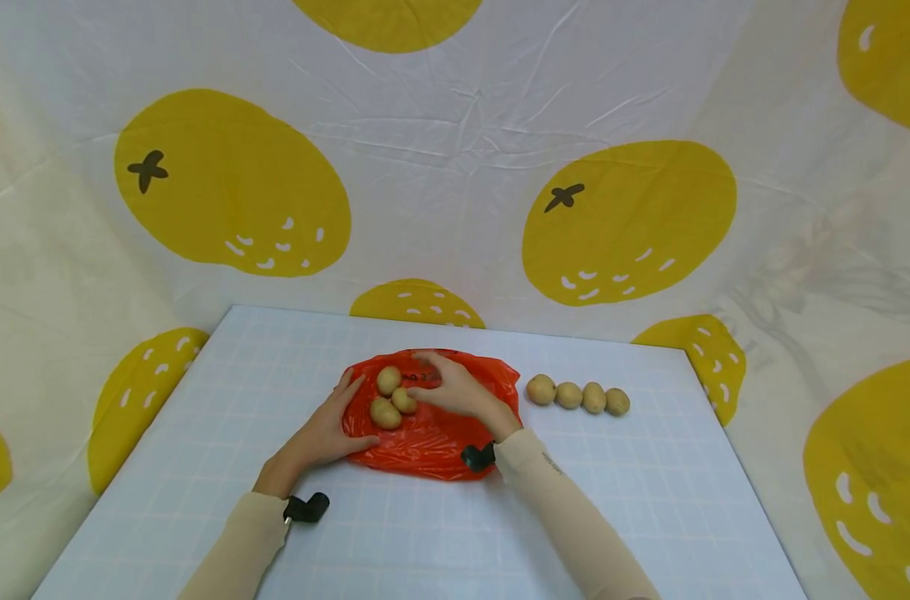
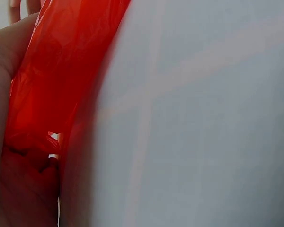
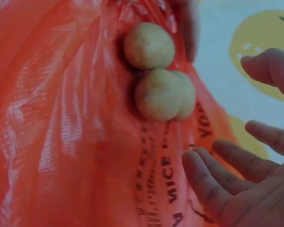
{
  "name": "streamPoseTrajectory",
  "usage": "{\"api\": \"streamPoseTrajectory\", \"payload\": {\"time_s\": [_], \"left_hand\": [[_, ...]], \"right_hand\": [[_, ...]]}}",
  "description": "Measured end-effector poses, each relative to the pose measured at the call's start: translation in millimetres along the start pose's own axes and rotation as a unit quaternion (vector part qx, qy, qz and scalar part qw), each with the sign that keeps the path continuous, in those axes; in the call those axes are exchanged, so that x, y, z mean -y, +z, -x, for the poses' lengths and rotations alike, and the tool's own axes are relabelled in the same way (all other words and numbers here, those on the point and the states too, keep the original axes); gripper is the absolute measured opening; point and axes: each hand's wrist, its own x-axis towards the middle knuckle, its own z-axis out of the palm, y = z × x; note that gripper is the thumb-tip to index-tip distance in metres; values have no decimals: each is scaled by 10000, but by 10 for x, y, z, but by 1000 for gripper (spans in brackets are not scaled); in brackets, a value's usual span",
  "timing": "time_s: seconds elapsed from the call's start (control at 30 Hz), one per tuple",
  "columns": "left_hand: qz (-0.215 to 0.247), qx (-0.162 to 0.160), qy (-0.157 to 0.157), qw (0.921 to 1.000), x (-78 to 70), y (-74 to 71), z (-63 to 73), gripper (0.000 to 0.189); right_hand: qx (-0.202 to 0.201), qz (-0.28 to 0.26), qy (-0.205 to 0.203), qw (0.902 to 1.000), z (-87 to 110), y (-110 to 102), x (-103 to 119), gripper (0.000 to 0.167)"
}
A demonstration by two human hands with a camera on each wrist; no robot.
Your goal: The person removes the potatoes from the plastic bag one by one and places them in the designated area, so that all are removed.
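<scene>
A red plastic bag lies flat on the table with three small potatoes on it: a rear one, a right one and a front one. My left hand rests against the bag's left edge, thumb and fingers spread around it; in the left wrist view red plastic lies against the palm. My right hand is over the bag, just right of the potatoes. The right wrist view shows its fingers spread, holding nothing, apart from the potatoes.
Right of the bag, several more potatoes lie in a row on the pale checked table. Behind the table hangs a white cloth printed with yellow fruit. Dark wrist cameras sit on both wrists.
</scene>
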Motion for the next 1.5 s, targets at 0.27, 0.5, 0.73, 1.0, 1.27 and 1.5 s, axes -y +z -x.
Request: {"api": "streamPoseTrajectory", "payload": {"time_s": [0.27,0.5,0.73,1.0,1.27,1.5], "left_hand": [[-29,12,-38,10000,-18,0,6,112],[3,-1,-20,10000,-26,-13,6,112],[-28,30,-113,9999,-14,-7,6,113],[-11,97,-262,9996,-6,1,10,114],[2,90,-223,9997,-9,3,15,113],[-15,75,-210,9997,-8,5,7,113]], "right_hand": [[106,111,126,9998,-36,120,-80,66],[188,185,135,9996,-54,191,-129,63],[158,249,166,9994,-71,239,-174,60],[193,202,87,9996,-82,293,-193,57],[139,174,18,9998,-95,322,-193,53],[6,27,36,10000,-109,354,-186,44]]}}
